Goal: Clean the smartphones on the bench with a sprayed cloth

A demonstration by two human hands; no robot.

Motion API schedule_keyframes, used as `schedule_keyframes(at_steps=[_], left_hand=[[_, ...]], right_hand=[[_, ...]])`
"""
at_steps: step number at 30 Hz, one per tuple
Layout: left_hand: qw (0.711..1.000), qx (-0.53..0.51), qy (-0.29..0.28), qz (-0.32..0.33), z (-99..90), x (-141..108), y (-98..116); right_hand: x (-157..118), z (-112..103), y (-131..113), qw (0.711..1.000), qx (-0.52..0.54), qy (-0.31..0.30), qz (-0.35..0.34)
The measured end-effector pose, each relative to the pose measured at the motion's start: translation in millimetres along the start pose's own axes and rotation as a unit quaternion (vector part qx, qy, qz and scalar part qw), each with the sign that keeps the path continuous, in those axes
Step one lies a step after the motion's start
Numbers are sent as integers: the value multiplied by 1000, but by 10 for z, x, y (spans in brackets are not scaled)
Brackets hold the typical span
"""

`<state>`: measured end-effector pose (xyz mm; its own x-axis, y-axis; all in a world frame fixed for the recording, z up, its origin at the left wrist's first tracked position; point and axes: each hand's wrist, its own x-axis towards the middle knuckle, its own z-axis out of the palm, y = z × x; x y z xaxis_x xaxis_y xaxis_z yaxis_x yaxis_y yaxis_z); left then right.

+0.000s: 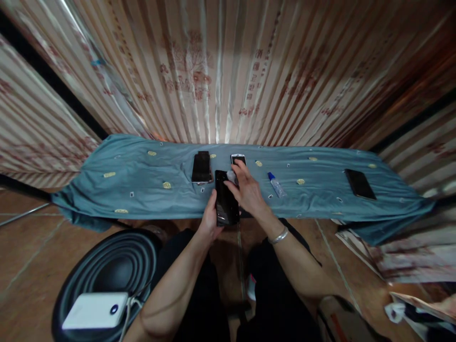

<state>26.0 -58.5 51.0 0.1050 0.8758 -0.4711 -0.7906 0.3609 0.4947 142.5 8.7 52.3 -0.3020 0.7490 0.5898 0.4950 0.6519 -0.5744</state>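
Note:
My left hand [211, 218] is closed around the lower part of a black smartphone [226, 205], holding it above the table's front edge with its dark, shiny face up. Over the phone's upper right corner is my right hand [247, 190], its fingers pinching a small crumpled whitish wipe [232, 177]. Just beyond the right fingers lies a white-framed phone [238, 158], partly covered by them. To the right rests a clear bottle with a blue cap [277, 185]. Another dark phone [201, 166] lies to the left of the held one.
A blue-green cloth [142, 190] with yellow prints covers the narrow table. On its right side lies a flat black object [359, 184]. Striped curtains [213, 71] hang behind. A white power bank [95, 310] with a cable sits on a round black ribbed stool [117, 266] at lower left.

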Motion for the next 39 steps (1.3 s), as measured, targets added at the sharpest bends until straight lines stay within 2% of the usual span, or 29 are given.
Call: schedule_keyframes(at_steps=[4,8,12,19,23,26,30,35,39], left_hand=[[999,-40,-2,29,0,-36,31],[999,-27,-31,31,-26,-71,43],[999,-14,-36,19,8,-118,-5],[997,4,-34,67,19,-102,-36],[995,36,-43,77,15,-103,-65],[995,74,-53,32,14,-124,-110],[996,88,-27,-2,-3,-138,-123],[996,93,-13,15,-2,-133,-109],[996,83,-19,39,-6,-108,-113]], right_hand=[[-57,-6,-139,998,4,-50,-48],[-36,-85,-150,998,11,-40,-53],[-21,-127,-189,995,-44,-25,-83],[-165,29,-432,984,-103,-37,-140],[-143,32,-368,986,-117,-44,-112],[-64,-27,-215,989,-126,-28,-72],[4,-90,-80,990,-125,10,-63],[-15,-107,-135,985,-142,40,-84],[-66,-68,-225,984,-151,12,-95]])
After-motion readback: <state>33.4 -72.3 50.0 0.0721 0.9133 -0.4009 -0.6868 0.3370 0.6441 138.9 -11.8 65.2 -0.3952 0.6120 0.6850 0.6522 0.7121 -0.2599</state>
